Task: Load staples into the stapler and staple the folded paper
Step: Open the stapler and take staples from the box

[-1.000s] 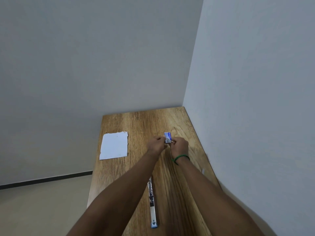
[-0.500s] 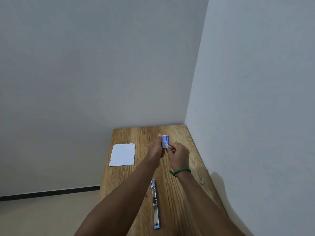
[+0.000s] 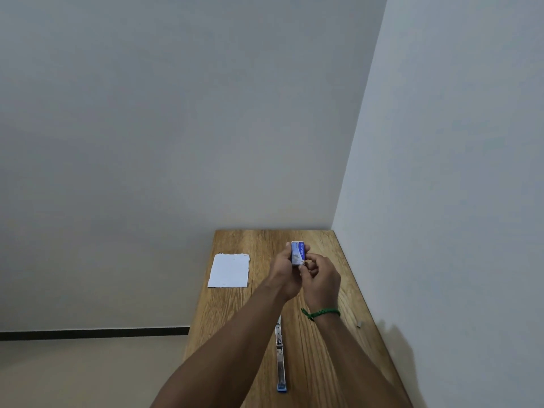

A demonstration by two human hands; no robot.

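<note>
A wooden bench (image 3: 232,307) is pushed into the corner of the room, its far edge against the back wall (image 3: 176,113) and its right edge along the side wall (image 3: 456,172). Both walls are plain and pale. To the left there is a beige floor (image 3: 88,375) with a black skirting (image 3: 88,334).

The paper (image 3: 229,270) lies flat near the bench's left edge, toward the far end. The stapler (image 3: 279,360) lies opened out in a long strip down the middle, its blue tip toward the near end. A small grey piece (image 3: 359,324) sits by the right edge.

The hands are together above the far half of the bench. The left hand (image 3: 284,275) grips the box (image 3: 298,254) of staples, holding it on end. The right hand (image 3: 322,279), a green band (image 3: 322,313) on its wrist, pinches at the box's near end with curled fingers.

The bench's near end is cut off by the bottom of the view, and the forearms cover part of the wood. The print on the box is too small to read, as is whatever the right fingertips have hold of. I cannot tell what the grey piece is.

Since half a second ago the box has turned so that more of its broad face shows. The view has tipped up, so more wall is in sight. The paper and stapler lie where they did.
</note>
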